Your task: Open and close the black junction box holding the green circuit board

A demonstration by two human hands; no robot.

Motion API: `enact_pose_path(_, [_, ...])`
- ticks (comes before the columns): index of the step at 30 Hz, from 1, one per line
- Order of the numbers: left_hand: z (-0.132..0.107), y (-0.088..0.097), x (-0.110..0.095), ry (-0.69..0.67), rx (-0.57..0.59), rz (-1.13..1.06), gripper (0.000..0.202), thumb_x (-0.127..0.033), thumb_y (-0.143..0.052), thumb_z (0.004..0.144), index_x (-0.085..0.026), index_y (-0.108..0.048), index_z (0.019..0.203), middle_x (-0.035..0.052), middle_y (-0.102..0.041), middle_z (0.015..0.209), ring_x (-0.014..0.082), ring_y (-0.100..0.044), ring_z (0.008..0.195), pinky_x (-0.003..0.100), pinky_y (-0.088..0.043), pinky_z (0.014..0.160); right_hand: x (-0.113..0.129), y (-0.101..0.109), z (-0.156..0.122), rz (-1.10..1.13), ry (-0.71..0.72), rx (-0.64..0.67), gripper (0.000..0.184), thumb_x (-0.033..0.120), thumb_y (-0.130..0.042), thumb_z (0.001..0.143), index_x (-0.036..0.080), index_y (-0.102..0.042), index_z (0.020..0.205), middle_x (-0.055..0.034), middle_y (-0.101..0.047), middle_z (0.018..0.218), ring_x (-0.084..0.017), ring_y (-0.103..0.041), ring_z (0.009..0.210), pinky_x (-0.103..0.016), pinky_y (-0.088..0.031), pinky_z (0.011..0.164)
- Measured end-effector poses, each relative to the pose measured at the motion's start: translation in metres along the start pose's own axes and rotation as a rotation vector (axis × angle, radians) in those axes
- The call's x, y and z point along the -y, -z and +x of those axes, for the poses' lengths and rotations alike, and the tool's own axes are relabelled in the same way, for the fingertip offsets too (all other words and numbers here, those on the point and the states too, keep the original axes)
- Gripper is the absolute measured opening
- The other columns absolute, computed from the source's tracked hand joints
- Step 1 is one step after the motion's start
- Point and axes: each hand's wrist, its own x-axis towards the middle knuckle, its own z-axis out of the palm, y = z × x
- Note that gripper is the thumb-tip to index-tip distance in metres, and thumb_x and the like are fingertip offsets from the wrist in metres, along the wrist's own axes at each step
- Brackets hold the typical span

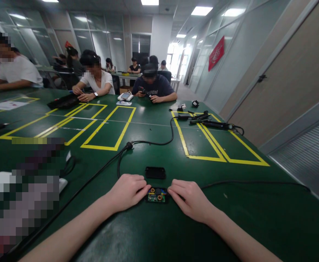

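Observation:
An open black case with a circuit board [157, 196] in it lies on the green table in front of me. Two copper-wound coils and coloured wires show on the board. My left hand [129, 192] is closed at the left end of this case, thumb and fingertips pinched on its edge. At the opposite end, my right hand [190, 199] pinches the right edge, where a black cable [230, 183] leads off to the right. Just beyond the case lies its black cover [155, 173], hollow side up, touched by neither hand.
Black cable [148, 142] with a knot-like lump runs across the table. Yellow tape rectangles [99, 147] mark the green table [143, 233]. Black tools and adapters [214, 124] lie far right. Co-workers sit opposite, one person [155, 85] handling small parts. A blurred-out area covers the left.

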Motion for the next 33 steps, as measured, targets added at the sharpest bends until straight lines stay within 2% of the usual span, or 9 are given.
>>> enact_pose_path(7, [0.0008,0.0001,-0.0013,0.069,-0.040,-0.060,0.030,-0.026,-0.051,0.104,-0.018,-0.059,0.076,0.0012,-0.062,0.077,0.0151,-0.059,0.071,0.025,-0.042,0.065,0.0001,-0.0022,0.0011,0.007,-0.001,-0.039,0.028,0.019,-0.049,0.103,0.019,-0.065,0.080,-0.0032,-0.065,0.076,-0.016,-0.058,0.071,-0.031,-0.041,0.066])
enact_pose_path(11, [0.0005,0.0007,-0.0014,0.066,-0.035,-0.078,0.028,-0.025,-0.051,0.104,-0.018,-0.058,0.078,0.0014,-0.062,0.077,0.0164,-0.059,0.074,0.027,-0.045,0.068,-0.0001,-0.0034,0.0013,0.029,-0.019,-0.054,0.022,0.017,-0.053,0.099,0.020,-0.063,0.079,-0.0019,-0.064,0.075,-0.016,-0.058,0.071,-0.031,-0.040,0.066])
enact_pose_path(14, [0.0004,0.0004,-0.0013,0.061,-0.044,-0.078,0.029,-0.025,-0.047,0.106,-0.019,-0.059,0.080,0.0022,-0.061,0.079,0.0173,-0.058,0.076,0.028,-0.047,0.071,0.0002,-0.0052,0.0015,0.012,-0.066,-0.071,0.014,0.018,-0.057,0.096,0.021,-0.062,0.084,-0.0028,-0.066,0.079,-0.017,-0.059,0.073,-0.031,-0.042,0.067])
enact_pose_path(16, [0.0002,-0.0003,-0.0013,0.069,-0.051,-0.074,0.027,-0.025,-0.045,0.106,-0.019,-0.059,0.084,0.0028,-0.062,0.083,0.0181,-0.059,0.078,0.029,-0.048,0.073,0.0007,-0.0063,0.0014,-0.005,-0.112,-0.093,0.005,0.018,-0.060,0.093,0.020,-0.064,0.094,-0.0053,-0.069,0.087,-0.020,-0.062,0.079,-0.033,-0.047,0.070])
enact_pose_path(20, [-0.0009,-0.0022,-0.0013,0.099,-0.069,-0.061,0.017,-0.026,-0.047,0.105,-0.019,-0.063,0.107,0.0056,-0.066,0.100,0.0212,-0.063,0.091,0.033,-0.051,0.081,0.0020,-0.0086,0.0005,-0.063,-0.156,-0.115,0.041,0.018,-0.062,0.091,0.020,-0.062,0.132,-0.0130,-0.069,0.118,-0.028,-0.065,0.105,-0.044,-0.055,0.089])
enact_pose_path(22, [-0.0018,-0.0028,-0.0012,0.105,-0.085,-0.045,0.025,-0.028,-0.048,0.106,-0.019,-0.062,0.124,0.0077,-0.067,0.110,0.0231,-0.064,0.099,0.036,-0.052,0.087,0.0025,-0.0095,-0.0001,-0.094,-0.133,-0.094,0.047,0.017,-0.060,0.093,0.023,-0.061,0.139,-0.0139,-0.067,0.129,-0.030,-0.063,0.116,-0.050,-0.054,0.097])
enact_pose_path(24, [-0.0027,-0.0026,-0.0016,0.091,-0.077,-0.037,0.031,-0.034,-0.052,0.105,-0.020,-0.062,0.130,0.0086,-0.067,0.112,0.0241,-0.065,0.103,0.037,-0.053,0.090,0.0028,-0.0100,-0.0006,-0.101,-0.113,-0.075,0.045,0.016,-0.058,0.094,0.024,-0.063,0.138,-0.0138,-0.067,0.132,-0.031,-0.062,0.121,-0.053,-0.053,0.101])
enact_pose_path(28, [-0.0031,-0.0005,-0.0039,0.026,-0.036,-0.066,0.036,-0.047,-0.067,0.097,-0.020,-0.070,0.120,0.0072,-0.068,0.101,0.0230,-0.066,0.093,0.034,-0.053,0.082,0.0024,-0.0096,-0.0018,-0.060,-0.099,-0.092,0.035,0.014,-0.059,0.094,0.024,-0.069,0.126,-0.0138,-0.069,0.127,-0.029,-0.064,0.118,-0.051,-0.056,0.099])
enact_pose_path(33, [-0.0020,0.0008,-0.0051,-0.041,-0.051,-0.107,0.024,-0.038,-0.060,0.102,-0.019,-0.075,0.106,0.0050,-0.068,0.086,0.0188,-0.064,0.080,0.029,-0.049,0.072,0.0010,-0.0086,-0.0029,0.058,-0.074,-0.119,0.026,0.011,-0.058,0.096,0.024,-0.072,0.113,-0.0126,-0.067,0.121,-0.025,-0.068,0.112,-0.042,-0.060,0.094])
